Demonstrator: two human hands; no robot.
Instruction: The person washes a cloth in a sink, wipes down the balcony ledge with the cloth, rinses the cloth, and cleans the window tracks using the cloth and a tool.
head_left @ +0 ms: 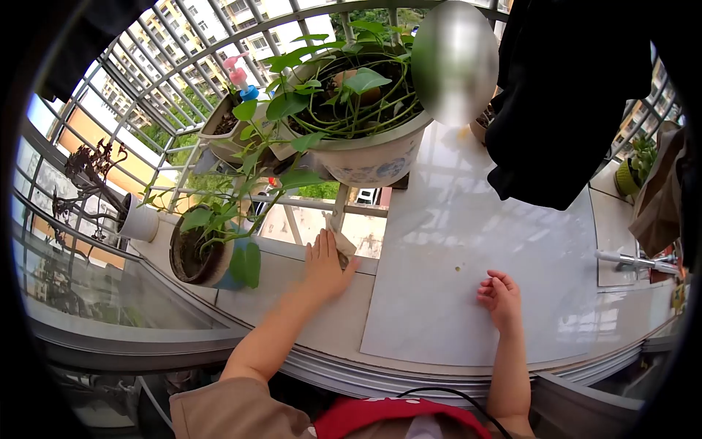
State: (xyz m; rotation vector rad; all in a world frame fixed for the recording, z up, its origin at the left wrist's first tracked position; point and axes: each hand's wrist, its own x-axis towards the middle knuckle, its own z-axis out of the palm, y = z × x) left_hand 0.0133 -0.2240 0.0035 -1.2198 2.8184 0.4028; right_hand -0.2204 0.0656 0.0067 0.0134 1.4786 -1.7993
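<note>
My left hand lies flat on the tiled ledge by the railing opening, fingers stretched and thumb apart. A crumpled whitish cloth shows beside and partly beneath its fingers. My right hand is over the glossy white board, its fingers curled in toward the thumb, with nothing visible in them. A small brownish spot is on the board, left of that hand. Beyond my left hand stands a big white pot with blue patterns, holding a leafy green vine.
A smaller brown pot with trailing leaves stands left of my left hand. Farther left, a white pot leans over. Dark fabric hangs at upper right. A metal rod lies at right. Railings line the back.
</note>
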